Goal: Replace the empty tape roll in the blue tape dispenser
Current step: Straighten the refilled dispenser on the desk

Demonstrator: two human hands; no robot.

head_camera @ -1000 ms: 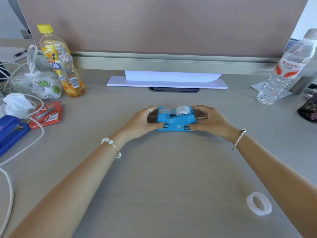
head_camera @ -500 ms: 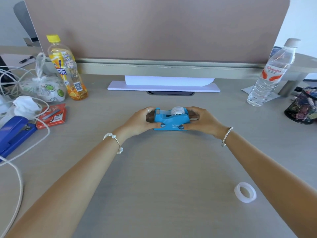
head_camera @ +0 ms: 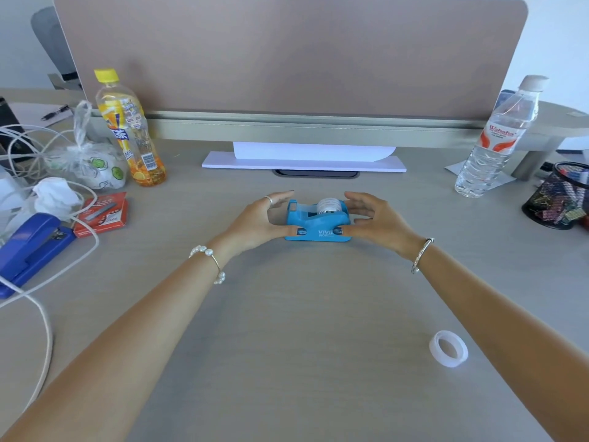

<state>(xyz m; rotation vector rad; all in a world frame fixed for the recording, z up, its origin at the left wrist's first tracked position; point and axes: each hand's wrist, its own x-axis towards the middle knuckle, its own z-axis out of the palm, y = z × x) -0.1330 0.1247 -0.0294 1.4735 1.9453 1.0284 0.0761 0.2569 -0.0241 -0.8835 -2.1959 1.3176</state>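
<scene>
Fingers spread loose; both thumbs touch the blue tape dispenser [head_camera: 318, 223] mid-desk, left hand [head_camera: 255, 221] and right hand [head_camera: 379, 218] flanking, nothing gripped. Looks rigid, light, likely slides; hold its sides. Spare roll [head_camera: 448, 348] near right.

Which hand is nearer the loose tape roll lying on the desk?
Right. The right hand is at the blue tape dispenser, up the desk from the loose tape roll. The left hand is at the dispenser's other end, farther away.
</scene>
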